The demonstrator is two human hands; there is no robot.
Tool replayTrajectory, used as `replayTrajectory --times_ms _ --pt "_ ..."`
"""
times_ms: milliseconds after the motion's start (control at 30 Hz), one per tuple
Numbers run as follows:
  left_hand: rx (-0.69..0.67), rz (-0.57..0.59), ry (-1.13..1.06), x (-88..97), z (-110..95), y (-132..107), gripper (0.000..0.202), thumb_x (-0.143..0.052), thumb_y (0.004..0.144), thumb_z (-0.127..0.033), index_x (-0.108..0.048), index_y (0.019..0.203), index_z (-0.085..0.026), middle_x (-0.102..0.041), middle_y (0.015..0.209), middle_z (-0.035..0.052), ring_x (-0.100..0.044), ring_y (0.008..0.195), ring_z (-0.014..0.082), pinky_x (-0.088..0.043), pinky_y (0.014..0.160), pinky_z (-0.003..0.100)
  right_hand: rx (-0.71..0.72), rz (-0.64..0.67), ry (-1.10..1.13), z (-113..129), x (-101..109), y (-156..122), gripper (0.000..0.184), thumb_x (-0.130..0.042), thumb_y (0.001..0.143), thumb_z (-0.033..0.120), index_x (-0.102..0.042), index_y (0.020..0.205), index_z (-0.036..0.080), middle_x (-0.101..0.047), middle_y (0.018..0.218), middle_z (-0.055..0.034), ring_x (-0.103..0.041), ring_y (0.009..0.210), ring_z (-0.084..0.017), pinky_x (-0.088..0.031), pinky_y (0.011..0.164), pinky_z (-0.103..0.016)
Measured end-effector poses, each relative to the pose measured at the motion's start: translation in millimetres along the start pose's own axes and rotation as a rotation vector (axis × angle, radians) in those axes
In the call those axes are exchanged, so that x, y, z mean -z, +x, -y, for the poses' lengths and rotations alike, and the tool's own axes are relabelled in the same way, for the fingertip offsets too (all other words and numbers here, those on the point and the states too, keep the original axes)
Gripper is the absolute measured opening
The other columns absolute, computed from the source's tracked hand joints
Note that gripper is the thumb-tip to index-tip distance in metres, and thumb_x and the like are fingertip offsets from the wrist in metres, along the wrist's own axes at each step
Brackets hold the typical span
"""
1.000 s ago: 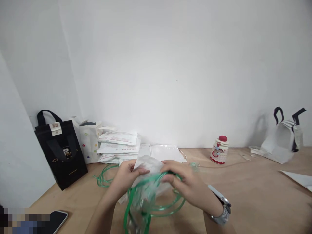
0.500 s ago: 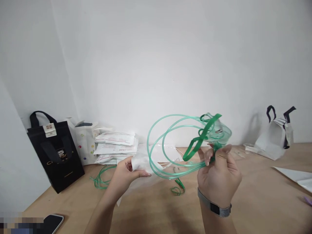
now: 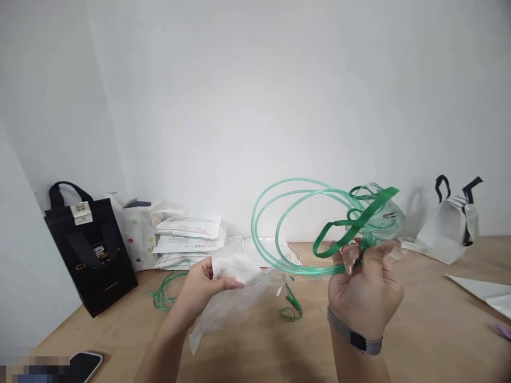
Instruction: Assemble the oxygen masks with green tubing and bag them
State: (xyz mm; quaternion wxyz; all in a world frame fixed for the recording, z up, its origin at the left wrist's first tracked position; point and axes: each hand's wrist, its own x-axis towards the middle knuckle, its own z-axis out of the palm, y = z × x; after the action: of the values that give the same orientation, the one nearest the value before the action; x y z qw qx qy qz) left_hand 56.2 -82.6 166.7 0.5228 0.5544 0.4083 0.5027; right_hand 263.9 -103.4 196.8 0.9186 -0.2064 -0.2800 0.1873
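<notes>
My right hand (image 3: 365, 282) is closed round the lower end of a clear green oxygen mask (image 3: 385, 218) and the start of its tubing. From the fingers the coiled green tubing (image 3: 255, 229) loops out to the left in the air. A flat green elastic strap (image 3: 355, 226) dangles in front of the mask. My left hand (image 3: 213, 287) pinches a crumpled plastic and paper wrapper (image 3: 239, 276) between thumb and fingers; its see-through end hangs down over the table. The wrapper and the tubing are apart.
On the wooden table (image 3: 247, 356) lie a green strap piece (image 3: 293, 303) and a coil of green tubing (image 3: 163, 292). Several white packets (image 3: 189, 242) are stacked behind. A black bag (image 3: 93, 255) stands left, a white bag (image 3: 447, 229) right. A phone (image 3: 85, 366) lies front left.
My right hand has moved right with the mask and tubing, drawing the loops away from the wrapper. My left hand still holds the wrapper, nearly in place.
</notes>
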Motion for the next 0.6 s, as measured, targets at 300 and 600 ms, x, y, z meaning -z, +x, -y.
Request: replayTrajectory --times_ms 300,600 --pt "0.03 0.001 -0.132 7.5 3 -1 0.019 -0.072 0.056 -0.024 -0.063 0.071 -0.016 -0.065 0.061 -0.0024 -0.059 0.055 0.0138 -0.045 0.053 0.023 -0.186 0.166 -0.036 -9 -1 0 0.027 -0.058 0.075 0.035 -0.05 0.058 0.015 -0.034 0.049 0.0081 -0.03 0.042 -0.004 -0.037 0.041 -0.019" --pt "-0.013 0.002 -0.084 13.7 4 1 0.018 -0.071 0.059 -0.025 -0.064 0.071 -0.014 -0.066 0.065 -0.0001 -0.058 0.06 0.0151 -0.044 0.055 0.023 -0.122 0.271 -0.212 -19 -4 -8 0.026 -0.057 0.075 0.036 -0.053 0.061 0.015 -0.028 0.048 0.0083 -0.026 0.042 -0.005 -0.021 0.035 -0.018"
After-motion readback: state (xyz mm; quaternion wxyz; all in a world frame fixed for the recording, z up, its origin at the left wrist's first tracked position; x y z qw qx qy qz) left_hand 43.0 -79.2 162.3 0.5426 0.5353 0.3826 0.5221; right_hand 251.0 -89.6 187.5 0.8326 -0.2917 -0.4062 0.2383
